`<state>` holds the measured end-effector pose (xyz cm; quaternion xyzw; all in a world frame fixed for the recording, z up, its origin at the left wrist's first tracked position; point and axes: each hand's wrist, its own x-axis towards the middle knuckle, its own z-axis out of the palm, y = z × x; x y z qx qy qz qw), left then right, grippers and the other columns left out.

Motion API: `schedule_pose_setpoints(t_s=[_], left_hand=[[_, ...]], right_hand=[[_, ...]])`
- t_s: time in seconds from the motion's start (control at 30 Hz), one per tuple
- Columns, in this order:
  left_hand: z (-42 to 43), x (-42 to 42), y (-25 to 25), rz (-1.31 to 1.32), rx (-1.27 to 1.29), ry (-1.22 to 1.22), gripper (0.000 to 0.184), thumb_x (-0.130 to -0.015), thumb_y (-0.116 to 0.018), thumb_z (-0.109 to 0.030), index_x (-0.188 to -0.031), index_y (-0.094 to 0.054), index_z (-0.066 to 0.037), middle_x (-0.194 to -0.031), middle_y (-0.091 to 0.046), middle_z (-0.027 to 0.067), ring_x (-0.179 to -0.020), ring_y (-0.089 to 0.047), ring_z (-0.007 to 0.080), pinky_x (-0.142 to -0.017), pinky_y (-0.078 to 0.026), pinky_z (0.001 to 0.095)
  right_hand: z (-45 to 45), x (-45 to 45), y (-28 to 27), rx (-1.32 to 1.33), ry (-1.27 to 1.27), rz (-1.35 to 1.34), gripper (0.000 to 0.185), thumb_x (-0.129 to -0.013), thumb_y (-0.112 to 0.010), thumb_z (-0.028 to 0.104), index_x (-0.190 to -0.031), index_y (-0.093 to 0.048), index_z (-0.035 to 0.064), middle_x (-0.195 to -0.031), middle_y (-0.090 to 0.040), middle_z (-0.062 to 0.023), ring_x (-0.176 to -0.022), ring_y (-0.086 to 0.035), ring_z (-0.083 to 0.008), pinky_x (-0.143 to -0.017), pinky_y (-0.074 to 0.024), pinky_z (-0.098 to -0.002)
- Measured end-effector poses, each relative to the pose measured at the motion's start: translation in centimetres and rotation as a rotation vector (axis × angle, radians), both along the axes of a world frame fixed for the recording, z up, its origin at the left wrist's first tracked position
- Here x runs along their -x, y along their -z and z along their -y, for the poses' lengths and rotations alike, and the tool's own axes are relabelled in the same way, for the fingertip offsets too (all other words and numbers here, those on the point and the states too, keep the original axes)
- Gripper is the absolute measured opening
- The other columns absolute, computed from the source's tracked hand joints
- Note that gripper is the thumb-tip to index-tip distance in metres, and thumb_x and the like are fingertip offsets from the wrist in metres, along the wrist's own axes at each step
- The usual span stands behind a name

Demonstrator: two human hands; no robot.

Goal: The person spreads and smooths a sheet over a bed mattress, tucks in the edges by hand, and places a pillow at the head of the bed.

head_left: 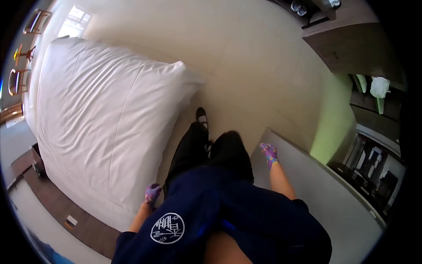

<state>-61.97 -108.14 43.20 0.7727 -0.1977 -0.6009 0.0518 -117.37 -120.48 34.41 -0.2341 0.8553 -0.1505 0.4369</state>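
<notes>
My left hand, in a purple patterned glove, is beside the near edge of a bed with a wrinkled white sheet. Its fingers are too small to make out. On the other side, my right hand, in a matching glove, is over the upper end of a grey panel. Its fingers look slightly apart, and no object shows in it. My dark trousers and one black shoe are between the bed and the panel.
Dark shelving stands at the right, with white items and a lit glass-like compartment. Chairs are at the far left. A brown headboard ledge runs along the lower left. Pale floor lies ahead.
</notes>
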Motion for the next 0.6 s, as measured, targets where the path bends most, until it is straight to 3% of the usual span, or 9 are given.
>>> schedule_pose_setpoints(t_s=[0.07,0.17,0.27,0.37,0.4,0.43,0.47,0.5,0.6], left_hand=[[7.1,1.1,0.6,-0.065,-0.021,-0.222,0.032,-0.068,-0.06,-0.016,-0.092,-0.055,0.003,-0.077,-0.059,0.0084,-0.063,-0.053,0.0133,-0.055,-0.042,0.024],[16.9,-0.4,1.1,-0.041,0.09,-0.092,0.031,-0.07,-0.061,-0.016,-0.095,-0.054,0.002,-0.081,-0.058,0.0073,-0.064,-0.053,0.012,-0.055,-0.041,0.0232],[26.3,1.4,0.4,0.04,0.123,-0.249,0.031,-0.07,-0.059,-0.014,-0.096,-0.051,0.001,-0.081,-0.057,0.0063,-0.068,-0.053,0.0112,-0.057,-0.042,0.0223],[30.1,4.0,2.6,0.062,0.163,-0.317,0.033,-0.069,-0.06,-0.013,-0.097,-0.052,0.002,-0.081,-0.056,0.0074,-0.073,-0.053,0.0131,-0.063,-0.043,0.0232],[30.7,5.5,4.3,0.018,0.107,-0.548,0.033,-0.069,-0.061,-0.014,-0.096,-0.053,0.003,-0.082,-0.057,0.0095,-0.076,-0.053,0.0155,-0.068,-0.044,0.0256],[30.4,6.8,6.7,0.071,0.092,-0.368,0.032,-0.068,-0.062,-0.014,-0.094,-0.054,0.003,-0.085,-0.058,0.0106,-0.08,-0.054,0.0174,-0.073,-0.043,0.027],[33.5,9.4,5.9,0.067,0.009,-0.184,0.031,-0.067,-0.063,-0.016,-0.092,-0.056,0.002,-0.088,-0.058,0.0107,-0.082,-0.055,0.018,-0.075,-0.043,0.0275],[35.2,11.4,6.7,-0.022,-0.01,-0.259,0.033,-0.067,-0.063,-0.018,-0.093,-0.056,0.0,-0.09,-0.058,0.0113,-0.084,-0.055,0.0192,-0.077,-0.042,0.0287],[38.3,16.1,6.5,-0.019,0.148,-0.231,0.036,-0.068,-0.063,-0.021,-0.095,-0.055,0.001,-0.092,-0.058,0.0134,-0.087,-0.055,0.0213,-0.078,-0.042,0.0303]], right_hand=[[2.8,0.3,-1.1,-0.166,0.018,-0.017,0.027,-0.071,-0.062,0.028,-0.083,-0.056,0.0041,-0.077,-0.057,-0.0046,-0.071,-0.053,-0.0132,-0.062,-0.0415,-0.027],[5.6,0.3,-2.9,-0.334,0.014,-0.033,0.036,-0.069,-0.06,0.028,-0.093,-0.056,0.001,-0.085,-0.057,-0.012,-0.081,-0.052,-0.0203,-0.075,-0.0403,-0.0302],[4.9,4.4,0.9,-0.411,0.033,0.018,0.047,-0.07,-0.06,0.03,-0.103,-0.05,-0.002,-0.097,-0.052,-0.0149,-0.087,-0.05,-0.0211,-0.08,-0.038,-0.0312],[12.9,6.3,-0.8,-0.422,0.062,-0.099,0.023,-0.073,-0.055,0.026,-0.081,-0.053,0.0046,-0.071,-0.052,-0.0049,-0.067,-0.049,-0.0155,-0.057,-0.0393,-0.0292],[15.5,9.4,1.6,-0.376,0.023,0.121,0.021,-0.073,-0.056,0.026,-0.078,-0.054,0.0055,-0.068,-0.051,-0.0044,-0.066,-0.048,-0.0152,-0.056,-0.0384,-0.0287],[19.7,11.1,2.6,-0.358,0.0,0.198,0.022,-0.074,-0.055,0.029,-0.074,-0.055,0.0071,-0.068,-0.052,-0.005,-0.064,-0.048,-0.015,-0.055,-0.0387,-0.0298],[25.6,11.2,3.1,-0.397,0.05,0.152,0.021,-0.074,-0.056,0.029,-0.079,-0.055,0.0077,-0.07,-0.054,-0.0041,-0.064,-0.051,-0.0162,-0.055,-0.0398,-0.03],[31.7,10.2,2.5,-0.425,0.096,0.091,0.022,-0.075,-0.057,0.028,-0.085,-0.054,0.008,-0.071,-0.054,-0.0027,-0.063,-0.054,-0.0161,-0.052,-0.0402,-0.0278],[44.3,9.7,3.5,-0.356,-0.159,0.138,0.024,-0.075,-0.057,0.028,-0.091,-0.052,0.0097,-0.073,-0.054,-0.0014,-0.062,-0.055,-0.0139,-0.049,-0.0395,-0.0236]])
